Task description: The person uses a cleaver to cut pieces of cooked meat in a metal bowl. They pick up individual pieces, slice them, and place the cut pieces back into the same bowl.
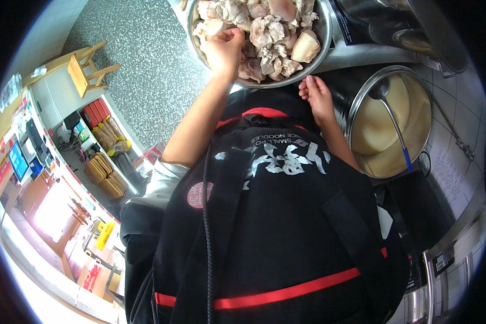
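Note:
A round stainless-steel basin (327, 40) full of pieces of cooked meat (268, 31) stands at the top centre. My left hand (227, 50) reaches over its left side, fingers curled down at the meat; whether a piece is between the fingertips is hidden. Just outside the basin's lower right rim is my right hand (316, 95), its fingers loosely curled, with no object visible in it. To the right of that hand, a large steel pot (354, 117) holds cloudy, pale liquid. A ladle (393, 117) with a blue handle end leans in this pot.
Another large metal pot (413, 24) is at the upper right. A wooden stool (83, 75) and shelves with red and yellow containers (101, 170) are off to the left, across a speckled floor (137, 73). A written sheet (449, 178) hangs on the tiled wall.

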Action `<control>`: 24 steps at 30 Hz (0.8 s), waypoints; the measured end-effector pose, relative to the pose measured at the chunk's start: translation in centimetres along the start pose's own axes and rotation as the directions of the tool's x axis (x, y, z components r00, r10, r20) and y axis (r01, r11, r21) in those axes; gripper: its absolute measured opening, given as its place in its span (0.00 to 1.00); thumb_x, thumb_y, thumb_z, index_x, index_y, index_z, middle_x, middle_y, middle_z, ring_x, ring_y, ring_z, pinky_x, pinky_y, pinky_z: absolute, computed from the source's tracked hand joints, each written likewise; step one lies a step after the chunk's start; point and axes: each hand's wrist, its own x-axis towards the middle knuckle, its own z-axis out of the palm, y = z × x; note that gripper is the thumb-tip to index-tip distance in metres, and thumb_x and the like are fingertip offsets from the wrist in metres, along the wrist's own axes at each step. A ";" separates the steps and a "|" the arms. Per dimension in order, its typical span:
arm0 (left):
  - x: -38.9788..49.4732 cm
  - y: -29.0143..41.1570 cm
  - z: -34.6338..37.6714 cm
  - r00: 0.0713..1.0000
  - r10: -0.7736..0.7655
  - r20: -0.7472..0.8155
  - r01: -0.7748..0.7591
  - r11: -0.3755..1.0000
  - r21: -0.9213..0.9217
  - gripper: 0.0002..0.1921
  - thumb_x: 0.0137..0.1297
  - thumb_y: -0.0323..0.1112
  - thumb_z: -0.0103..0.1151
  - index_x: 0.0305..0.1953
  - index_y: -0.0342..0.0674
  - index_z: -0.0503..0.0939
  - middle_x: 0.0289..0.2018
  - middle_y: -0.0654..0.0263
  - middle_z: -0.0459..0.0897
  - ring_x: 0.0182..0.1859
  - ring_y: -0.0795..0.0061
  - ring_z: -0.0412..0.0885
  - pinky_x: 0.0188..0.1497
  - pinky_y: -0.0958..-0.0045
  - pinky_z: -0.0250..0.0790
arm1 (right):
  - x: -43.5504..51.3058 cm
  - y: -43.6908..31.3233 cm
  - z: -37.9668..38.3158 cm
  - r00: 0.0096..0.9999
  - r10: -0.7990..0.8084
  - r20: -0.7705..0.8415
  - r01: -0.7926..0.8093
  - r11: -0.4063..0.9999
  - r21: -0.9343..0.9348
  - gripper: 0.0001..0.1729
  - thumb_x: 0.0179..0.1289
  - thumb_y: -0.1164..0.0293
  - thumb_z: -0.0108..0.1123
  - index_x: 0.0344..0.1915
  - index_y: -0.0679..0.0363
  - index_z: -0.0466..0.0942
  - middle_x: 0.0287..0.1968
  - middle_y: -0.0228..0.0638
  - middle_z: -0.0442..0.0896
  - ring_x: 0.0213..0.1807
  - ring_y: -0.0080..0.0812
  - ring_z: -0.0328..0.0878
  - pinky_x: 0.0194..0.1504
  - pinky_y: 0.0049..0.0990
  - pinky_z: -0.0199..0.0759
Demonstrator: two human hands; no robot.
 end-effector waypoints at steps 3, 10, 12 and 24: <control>0.1 -0.1 0.2 1.000 -0.019 -0.019 0.020 0.999 0.037 0.08 0.57 0.34 0.60 0.34 0.35 0.81 0.20 0.70 0.79 0.14 0.85 0.71 0.18 0.81 0.64 | 0.1 0.0 -0.1 1.000 0.010 0.010 -0.010 1.000 -0.009 0.13 0.72 0.60 0.49 0.39 0.58 0.72 0.32 0.28 0.77 0.30 0.17 0.71 0.33 0.17 0.64; 0.6 -0.9 0.5 0.999 0.005 -0.044 -0.005 1.000 0.003 0.07 0.57 0.34 0.60 0.32 0.36 0.81 0.20 0.70 0.79 0.15 0.84 0.72 0.20 0.79 0.66 | 0.1 -0.1 -0.1 1.000 0.023 0.003 -0.023 1.000 -0.014 0.12 0.72 0.61 0.48 0.40 0.57 0.72 0.33 0.28 0.77 0.30 0.18 0.71 0.34 0.17 0.64; 0.6 -1.1 0.4 0.999 0.003 -0.046 -0.003 1.000 -0.003 0.07 0.57 0.34 0.60 0.32 0.36 0.81 0.20 0.70 0.80 0.16 0.84 0.72 0.20 0.79 0.66 | 0.1 -0.1 -0.1 1.000 0.019 0.009 -0.019 1.000 -0.006 0.12 0.72 0.61 0.48 0.40 0.57 0.72 0.33 0.28 0.77 0.30 0.18 0.71 0.34 0.17 0.64; 0.2 -0.8 0.0 1.000 -0.007 0.015 0.007 1.000 0.001 0.08 0.58 0.35 0.62 0.34 0.37 0.82 0.21 0.71 0.80 0.16 0.85 0.72 0.18 0.80 0.65 | 0.2 -0.1 -0.2 1.000 0.025 0.020 -0.025 1.000 -0.007 0.12 0.72 0.61 0.48 0.42 0.58 0.72 0.33 0.28 0.77 0.30 0.18 0.71 0.34 0.17 0.64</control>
